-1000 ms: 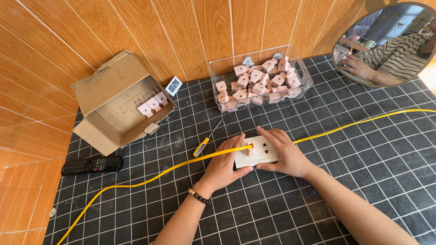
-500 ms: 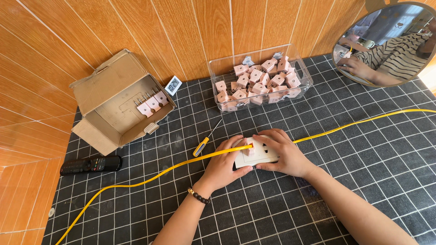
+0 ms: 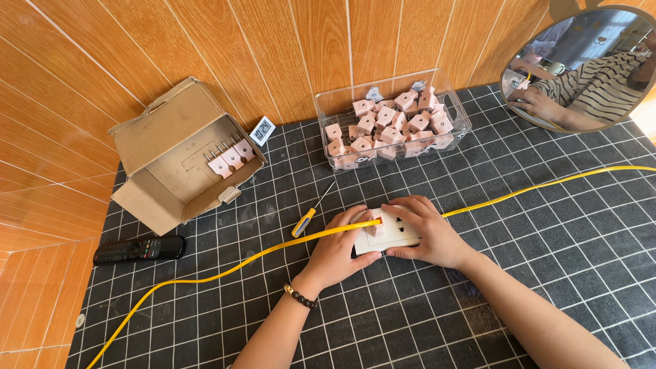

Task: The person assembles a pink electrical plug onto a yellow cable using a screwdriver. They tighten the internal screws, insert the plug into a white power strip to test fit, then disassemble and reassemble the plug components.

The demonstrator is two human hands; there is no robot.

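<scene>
A white socket block (image 3: 389, 234) lies on the black gridded mat (image 3: 424, 301). My left hand (image 3: 338, 253) grips its left end, with the thumb under the front edge. My right hand (image 3: 427, 229) rests over its right side, fingers on top. A yellow cable (image 3: 225, 271) runs across the mat from lower left to far right, passing over my left hand and the block. A pink plug piece sits partly hidden between my hands on the block.
A yellow-handled screwdriver (image 3: 309, 217) lies left of the block. A clear bin (image 3: 393, 126) of pink plugs stands behind. An open cardboard box (image 3: 181, 157) with three pink plugs is at left, a black remote (image 3: 139, 249) below it, a round mirror (image 3: 581, 65) at top right.
None of note: both hands stay on the socket block, with only slight finger shifts.
</scene>
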